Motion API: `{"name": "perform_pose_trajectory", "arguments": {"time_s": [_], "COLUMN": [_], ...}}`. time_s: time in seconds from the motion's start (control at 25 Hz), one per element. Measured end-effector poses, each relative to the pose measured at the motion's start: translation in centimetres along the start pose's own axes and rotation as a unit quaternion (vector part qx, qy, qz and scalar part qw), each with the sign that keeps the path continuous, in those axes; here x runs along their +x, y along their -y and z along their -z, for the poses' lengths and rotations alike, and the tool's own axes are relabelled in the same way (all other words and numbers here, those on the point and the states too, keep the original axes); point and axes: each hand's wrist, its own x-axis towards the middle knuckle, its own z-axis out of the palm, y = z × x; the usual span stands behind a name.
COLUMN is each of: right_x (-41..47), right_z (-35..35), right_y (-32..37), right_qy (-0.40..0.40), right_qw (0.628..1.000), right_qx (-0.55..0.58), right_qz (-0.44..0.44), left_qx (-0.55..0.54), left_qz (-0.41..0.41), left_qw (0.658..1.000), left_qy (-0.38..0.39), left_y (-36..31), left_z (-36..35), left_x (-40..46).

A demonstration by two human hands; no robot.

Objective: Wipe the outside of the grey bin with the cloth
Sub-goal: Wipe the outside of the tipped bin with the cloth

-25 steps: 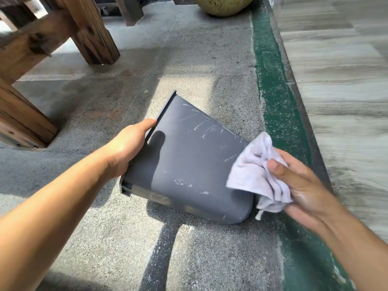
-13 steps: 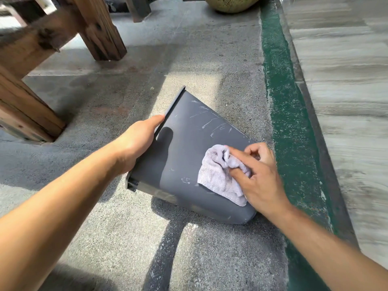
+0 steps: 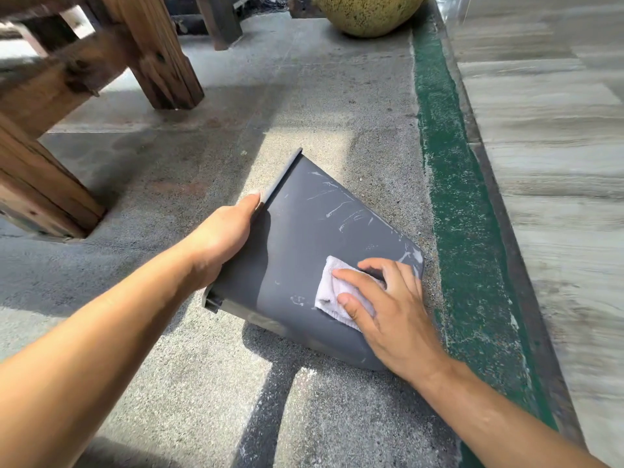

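The grey bin lies on its side on the concrete floor, its rim to the left and its base to the right. White scuff marks cover its upper side. My left hand grips the rim at the bin's left edge. My right hand lies flat on the bin's upper side near the base, pressing a pale lilac cloth against it. Most of the cloth is hidden under my fingers.
Thick wooden legs stand at the upper left. A speckled yellow pot sits at the top. A green painted strip and a raised pale tiled step run along the right.
My right hand brought the cloth from beside the bin's base onto its upper side and flattened over it. The left hand kept its grip on the rim.
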Motion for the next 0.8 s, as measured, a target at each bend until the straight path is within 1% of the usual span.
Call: {"name": "perform_pose_trajectory", "arguments": {"time_s": [0.12, 0.24, 0.44, 0.48, 0.56, 0.64, 0.72, 0.8], "right_x": [0.1, -0.2, 0.0, 0.4, 2.1, 5.3, 9.0, 12.0], "right_z": [-0.1, -0.2, 0.6, 0.8, 1.2, 1.5, 1.5, 1.4], "right_y": [0.5, 0.6, 1.1, 1.2, 1.5, 2.5, 4.1, 5.8], "right_qy": [0.002, -0.019, -0.004, -0.002, 0.002, -0.019, -0.051, -0.047], "right_qw": [0.998, 0.997, 0.999, 1.000, 0.996, 0.987, 0.981, 0.981], "right_qx": [-0.065, -0.071, -0.022, 0.004, 0.094, 0.161, 0.186, 0.187], "right_qz": [0.014, 0.025, 0.036, 0.025, -0.002, -0.011, -0.007, 0.001], "left_qx": [0.007, 0.040, 0.126, 0.135, 0.152, 0.151, 0.150, 0.187], "left_qz": [0.000, -0.025, -0.085, -0.094, -0.106, -0.112, -0.129, -0.167], "left_qw": [1.000, 0.998, 0.983, 0.981, 0.978, 0.978, 0.976, 0.964], "left_qy": [-0.017, -0.038, -0.098, -0.100, -0.099, -0.094, -0.090, -0.087], "left_y": [0.0, -0.1, 0.5, 0.7, 0.9, 0.8, 0.8, 0.7], "left_z": [-0.1, -0.2, -0.5, -0.4, -0.2, -0.1, -0.2, -0.3], "left_x": [0.0, 0.2, 0.9, 1.1, 1.1, 1.1, 0.8, 0.6]}}
